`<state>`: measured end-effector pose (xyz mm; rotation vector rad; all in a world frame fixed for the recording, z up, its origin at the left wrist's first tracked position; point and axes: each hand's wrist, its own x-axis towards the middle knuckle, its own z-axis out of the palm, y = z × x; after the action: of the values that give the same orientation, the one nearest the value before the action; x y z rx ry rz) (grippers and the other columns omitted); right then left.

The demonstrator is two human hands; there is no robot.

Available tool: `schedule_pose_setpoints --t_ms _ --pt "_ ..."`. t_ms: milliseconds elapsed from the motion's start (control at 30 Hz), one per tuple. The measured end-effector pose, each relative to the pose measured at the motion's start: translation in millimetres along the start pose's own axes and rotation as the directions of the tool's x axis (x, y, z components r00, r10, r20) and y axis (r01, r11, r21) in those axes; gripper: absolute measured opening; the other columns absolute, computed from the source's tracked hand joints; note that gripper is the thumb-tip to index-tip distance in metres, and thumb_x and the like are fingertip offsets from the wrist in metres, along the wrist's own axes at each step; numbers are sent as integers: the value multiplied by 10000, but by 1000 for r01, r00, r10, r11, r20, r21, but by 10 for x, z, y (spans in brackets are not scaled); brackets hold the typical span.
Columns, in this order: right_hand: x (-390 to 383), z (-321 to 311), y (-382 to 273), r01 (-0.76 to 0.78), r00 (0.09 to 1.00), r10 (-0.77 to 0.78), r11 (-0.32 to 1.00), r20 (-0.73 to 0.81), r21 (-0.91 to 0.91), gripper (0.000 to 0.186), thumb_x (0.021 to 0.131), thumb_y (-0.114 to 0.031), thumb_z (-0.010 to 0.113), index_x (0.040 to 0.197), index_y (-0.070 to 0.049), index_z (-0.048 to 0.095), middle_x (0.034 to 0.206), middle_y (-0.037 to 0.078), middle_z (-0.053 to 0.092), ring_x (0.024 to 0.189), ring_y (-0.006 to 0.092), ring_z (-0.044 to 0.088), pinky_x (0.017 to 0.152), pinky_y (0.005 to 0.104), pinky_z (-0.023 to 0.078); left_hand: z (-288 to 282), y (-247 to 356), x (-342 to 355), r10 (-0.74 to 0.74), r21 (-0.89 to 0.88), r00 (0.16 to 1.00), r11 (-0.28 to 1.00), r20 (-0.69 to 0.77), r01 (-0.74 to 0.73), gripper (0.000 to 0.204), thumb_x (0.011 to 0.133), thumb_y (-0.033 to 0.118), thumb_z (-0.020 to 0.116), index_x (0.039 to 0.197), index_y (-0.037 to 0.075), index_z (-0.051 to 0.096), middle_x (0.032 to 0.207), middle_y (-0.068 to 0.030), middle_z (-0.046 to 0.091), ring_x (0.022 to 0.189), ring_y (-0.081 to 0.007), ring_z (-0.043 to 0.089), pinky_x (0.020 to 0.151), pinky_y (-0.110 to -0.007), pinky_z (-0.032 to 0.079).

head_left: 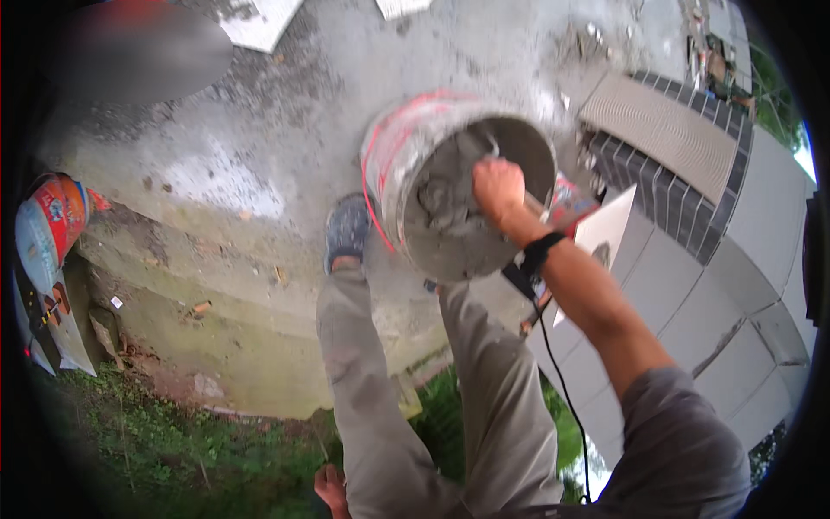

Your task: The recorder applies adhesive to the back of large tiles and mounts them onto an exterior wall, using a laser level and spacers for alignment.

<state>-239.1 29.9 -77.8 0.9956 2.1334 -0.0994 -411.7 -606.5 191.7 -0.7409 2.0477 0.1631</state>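
Note:
My right hand is closed inside the tilted bucket, whose outside is pale with red bands. It grips what looks like a trowel; a short curved metal piece shows beside the fist, and the blade is out of sight. Wet grey mortar lies in the bucket and coats its inner wall. A black band circles my right wrist. Low in the view, my left hand hangs beside my left thigh with curled fingers, apart from the bucket. Whether it holds anything is hidden.
My shoe stands on the concrete edge left of the bucket, with lower ledges and plants below. On the right, a ridged tan board lies across dark tiles. A red-and-blue sack is far left. A black cable hangs below my right arm.

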Motion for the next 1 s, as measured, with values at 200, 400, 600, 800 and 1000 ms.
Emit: schedule_pose_setpoints --t_ms 200,400,600,800,1000 --pt "-161 -67 210 -109 979 72 975 189 192 248 848 -285 699 823 -41 732 863 210 731 879 351 737 761 435 603 -6 8 155 157 278 986 946 48 -165 183 923 145 636 897 -35 664 676 -18 567 566 -99 498 512 -301 409" --pt "102 177 -218 -180 968 71 861 239 475 373 844 -326 677 879 44 709 890 268 714 884 445 700 824 493 577 -98 424 45 213 113 976 970 35 -215 202 932 158 650 922 -43 672 723 -47 636 574 -102 536 516 -299 430" --pt "75 203 -213 -283 948 112 723 297 630 410 862 -330 656 965 63 714 968 316 695 969 476 671 900 499 546 -106 709 96 196 261 979 944 48 -202 221 929 186 662 894 -32 656 687 -27 619 576 -96 540 522 -272 445" --pt "-184 150 -134 -370 916 71 537 396 758 383 848 -296 680 974 65 706 945 313 688 950 475 666 867 496 529 -330 788 82 241 272 968 929 69 -250 212 936 180 653 905 -30 654 709 -19 610 598 -99 565 515 -270 463" --pt "-792 -2 328 -187 971 -48 449 233 874 369 848 -291 697 932 68 687 822 302 667 828 472 663 760 493 516 -367 952 -23 296 122 951 944 94 -306 213 945 153 635 985 -55 650 767 -73 659 655 -155 653 586 -303 537"
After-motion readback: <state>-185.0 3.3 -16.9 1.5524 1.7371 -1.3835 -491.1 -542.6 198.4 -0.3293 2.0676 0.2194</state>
